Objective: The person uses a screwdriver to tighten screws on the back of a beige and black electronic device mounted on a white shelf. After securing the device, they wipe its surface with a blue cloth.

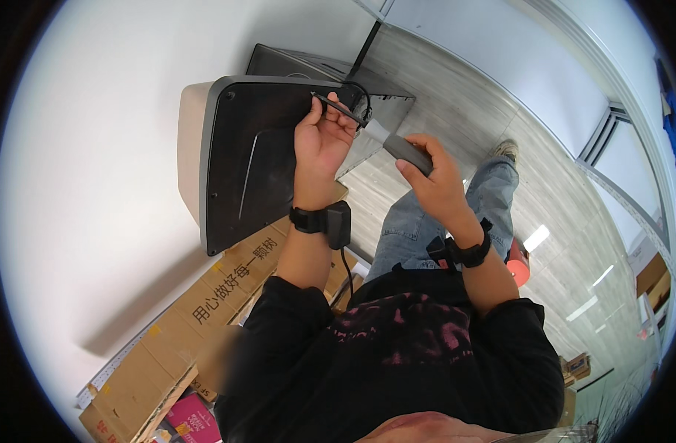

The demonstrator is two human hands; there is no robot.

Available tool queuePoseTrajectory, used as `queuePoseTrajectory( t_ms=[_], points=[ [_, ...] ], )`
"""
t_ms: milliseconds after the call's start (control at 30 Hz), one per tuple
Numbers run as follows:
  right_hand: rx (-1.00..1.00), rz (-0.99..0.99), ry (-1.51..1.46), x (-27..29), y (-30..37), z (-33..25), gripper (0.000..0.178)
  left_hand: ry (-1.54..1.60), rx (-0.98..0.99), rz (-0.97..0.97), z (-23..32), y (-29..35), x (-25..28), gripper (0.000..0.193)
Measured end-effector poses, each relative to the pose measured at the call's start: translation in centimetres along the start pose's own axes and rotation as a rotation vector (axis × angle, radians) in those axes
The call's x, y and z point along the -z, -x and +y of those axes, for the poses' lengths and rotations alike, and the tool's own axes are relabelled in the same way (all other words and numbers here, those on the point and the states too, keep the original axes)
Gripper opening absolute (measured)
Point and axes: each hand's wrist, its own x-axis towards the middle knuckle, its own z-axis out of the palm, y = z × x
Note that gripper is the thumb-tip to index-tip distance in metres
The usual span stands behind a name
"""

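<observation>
The right grip (440, 181) is wrapped around a screwdriver (378, 131); the left grip (324, 140) pinches its shaft near the tip, before the upper part of a black panel (268, 111).

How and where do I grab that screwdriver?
I'd grip the screwdriver by its fat grey handle, coming from the picture's lower right, like the right hand: that's the thickest part, and the thin dark shaft points away, up and left.

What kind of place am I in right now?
Probably an indoor office or storeroom corner, though I can't be certain: there's brown cardboard along the white wall, a pale wood-look floor, and metal-framed white panels.
</observation>
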Motion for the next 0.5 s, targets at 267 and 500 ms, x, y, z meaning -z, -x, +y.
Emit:
queuePoseTrajectory(
  t_ms=[267, 500],
  points=[
    [0.22, 0.084, 0.195, -0.3, -0.5, -1.9, 0.031, -0.079, 0.056, -0.126, 0.4, -0.1, 2.1, 0.025],
    [0.22, 0.08, 0.196, -0.5, 0.2, -1.7, 0.034, -0.79, -0.149, 0.06, -1.1, 4.2, 0.7, 0.023]
  ],
)
